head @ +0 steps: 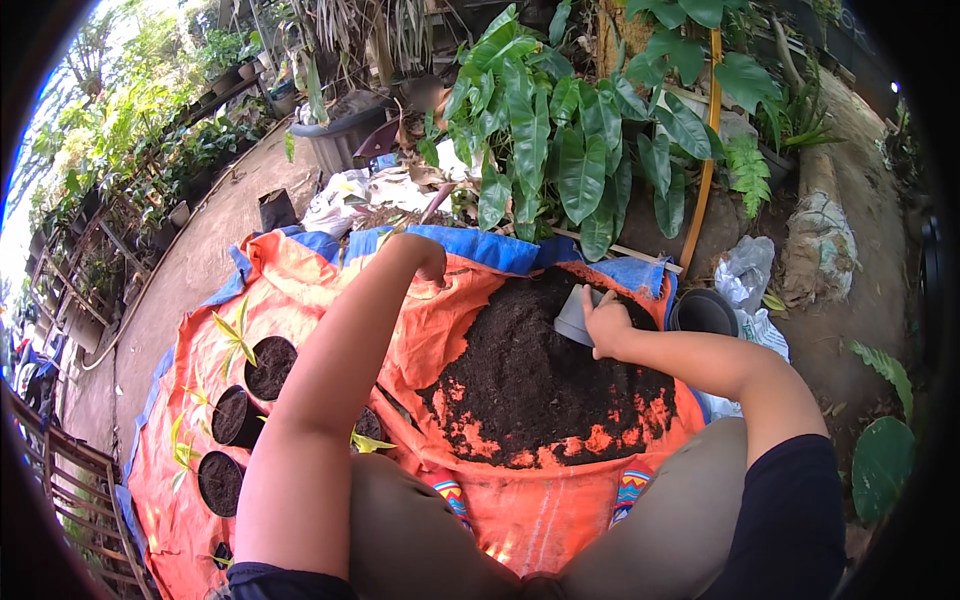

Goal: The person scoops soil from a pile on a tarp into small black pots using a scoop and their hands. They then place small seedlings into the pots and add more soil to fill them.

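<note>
Dark potting soil lies heaped on an orange tarpaulin with a blue underside. My right hand grips a grey plastic pot, tilted against the soil heap at its upper right. My left hand is lowered over the tarpaulin's far side, left of the soil, its fingers bent down and partly hidden; whether it holds something I cannot tell. Near my left forearm stand several black pots of soil, among them one pot beside a yellow-green seedling.
Beyond the tarpaulin's far edge grows a large leafy plant. Empty dark pots and plastic bags lie at the right. A big grey planter stands at the back, a small black grow bag nearer.
</note>
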`<state>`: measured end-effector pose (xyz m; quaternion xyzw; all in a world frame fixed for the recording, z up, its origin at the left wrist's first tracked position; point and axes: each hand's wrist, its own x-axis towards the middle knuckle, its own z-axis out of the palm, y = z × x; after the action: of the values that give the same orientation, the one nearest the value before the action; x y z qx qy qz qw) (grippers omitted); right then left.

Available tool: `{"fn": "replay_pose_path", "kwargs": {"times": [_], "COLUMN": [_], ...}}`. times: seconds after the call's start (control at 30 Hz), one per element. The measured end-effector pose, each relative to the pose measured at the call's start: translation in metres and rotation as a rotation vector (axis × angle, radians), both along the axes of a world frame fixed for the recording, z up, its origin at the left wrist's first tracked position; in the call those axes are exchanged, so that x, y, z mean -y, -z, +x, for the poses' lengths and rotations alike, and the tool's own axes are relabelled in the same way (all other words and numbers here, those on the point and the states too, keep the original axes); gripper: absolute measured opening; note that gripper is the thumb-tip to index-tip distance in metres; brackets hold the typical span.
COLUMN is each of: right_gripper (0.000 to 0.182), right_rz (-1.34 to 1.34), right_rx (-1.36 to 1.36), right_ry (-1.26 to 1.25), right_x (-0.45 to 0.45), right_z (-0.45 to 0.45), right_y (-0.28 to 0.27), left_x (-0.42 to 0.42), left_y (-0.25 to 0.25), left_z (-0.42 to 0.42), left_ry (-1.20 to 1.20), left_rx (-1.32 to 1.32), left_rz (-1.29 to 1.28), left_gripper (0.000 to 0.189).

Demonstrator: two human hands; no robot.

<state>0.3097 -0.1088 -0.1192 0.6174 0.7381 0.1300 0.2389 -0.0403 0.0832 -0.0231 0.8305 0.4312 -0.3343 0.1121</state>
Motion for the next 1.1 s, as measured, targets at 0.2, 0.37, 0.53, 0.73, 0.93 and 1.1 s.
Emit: {"fn": "replay_pose_path", "kwargs": {"times": [0.2,0.37,0.53,0.73,0.93,1.1], "right_gripper": [0.118,0.118,0.128,0.062,0.064,0.063], "right_rz": [-0.019,0.291,0.222,0.35,0.287,0.531], "right_rx": [-0.077,-0.202,-0.197,-0.054,0.066,-0.075], "right_ry": [-0.231,-0.456,-0.569,-0.698,-0.579,-0.626], "right_x": [-0.02,-0.05,-0.038,-0.005,-0.017,-0.047], "right_z": [0.006,-0.035,-0.039,-0.045,-0.068,-0.097], "right_y": [-0.063,-0.102,-0.031,0.005,-0.05,-0.064], "left_x": [-0.01,-0.015,-0.002,0.009,-0.008,-0.01], "left_y": [0.01,0.003,0.005,0.009,-0.003,-0.004], "left_z": [-0.001,0.0,0.02,0.0,-0.01,-0.017], "left_ry": [0.021,0.012,0.017,0.022,-0.032,0.0], "left_rx": [-0.031,-0.01,0.014,0.041,0.023,0.034], "left_rz": [0.04,0.04,-0.009,0.091,0.021,0.092], "left_gripper": [0.052,0.051,0.054,0.057,0.056,0.054]}}
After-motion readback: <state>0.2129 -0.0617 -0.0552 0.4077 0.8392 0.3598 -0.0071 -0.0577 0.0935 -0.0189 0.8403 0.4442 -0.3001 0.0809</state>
